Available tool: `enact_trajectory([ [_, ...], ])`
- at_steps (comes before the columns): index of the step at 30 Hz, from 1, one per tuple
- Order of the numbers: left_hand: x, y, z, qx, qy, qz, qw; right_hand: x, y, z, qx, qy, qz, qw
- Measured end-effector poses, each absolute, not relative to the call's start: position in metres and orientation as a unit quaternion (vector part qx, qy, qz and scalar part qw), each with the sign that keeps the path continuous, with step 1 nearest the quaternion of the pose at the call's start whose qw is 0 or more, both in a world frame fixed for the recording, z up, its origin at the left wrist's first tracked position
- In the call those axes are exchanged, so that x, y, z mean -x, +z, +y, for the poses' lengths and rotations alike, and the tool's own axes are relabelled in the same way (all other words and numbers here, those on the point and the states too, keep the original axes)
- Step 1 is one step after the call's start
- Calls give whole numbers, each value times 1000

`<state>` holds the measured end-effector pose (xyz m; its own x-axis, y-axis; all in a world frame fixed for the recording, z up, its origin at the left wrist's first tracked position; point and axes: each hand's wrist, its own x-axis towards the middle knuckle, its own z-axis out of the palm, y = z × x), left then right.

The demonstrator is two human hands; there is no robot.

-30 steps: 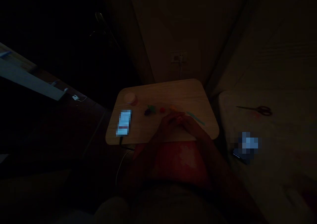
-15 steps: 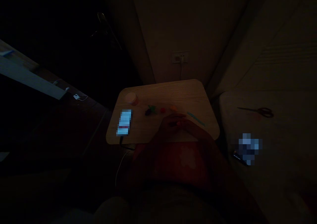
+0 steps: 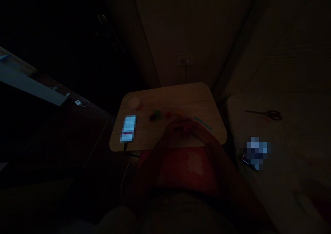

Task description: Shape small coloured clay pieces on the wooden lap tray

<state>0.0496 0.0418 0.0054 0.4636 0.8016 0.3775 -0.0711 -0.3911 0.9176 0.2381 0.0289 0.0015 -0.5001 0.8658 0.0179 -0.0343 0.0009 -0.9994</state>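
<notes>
The room is very dark. My left hand (image 3: 173,132) and my right hand (image 3: 197,130) meet over the near middle of a small wooden table (image 3: 181,96), fingers curled together. What they pinch is too dim to name. Just beyond them lie a dark piece with a green piece (image 3: 155,115), a red piece (image 3: 168,114) and an orange piece (image 3: 179,113). A thin teal stick (image 3: 203,123) lies by my right hand.
A lit phone (image 3: 128,128) with a cable lies on the table's left side, behind it a small pink tub (image 3: 136,103). Scissors (image 3: 269,114) and another lit screen (image 3: 254,150) rest on the bed at right. A wall socket (image 3: 185,59) is behind the table.
My hands stay together over the table, with only small finger shifts. The view moved slightly.
</notes>
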Motion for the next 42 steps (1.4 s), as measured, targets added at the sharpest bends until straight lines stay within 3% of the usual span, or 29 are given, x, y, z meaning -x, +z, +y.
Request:
enact_trajectory([
  [14,-48,11,40,-698,467,292,457,-234,-5,27,377,608,-563,414],
  [32,-50,4,40,-728,480,293,392,-234,2,23,392,613,-557,400],
  [37,-51,4,41,-723,473,306,400,-234,10,19,407,557,-603,401],
  [42,-51,3,42,-719,466,308,414,-232,0,21,423,578,-560,416],
])
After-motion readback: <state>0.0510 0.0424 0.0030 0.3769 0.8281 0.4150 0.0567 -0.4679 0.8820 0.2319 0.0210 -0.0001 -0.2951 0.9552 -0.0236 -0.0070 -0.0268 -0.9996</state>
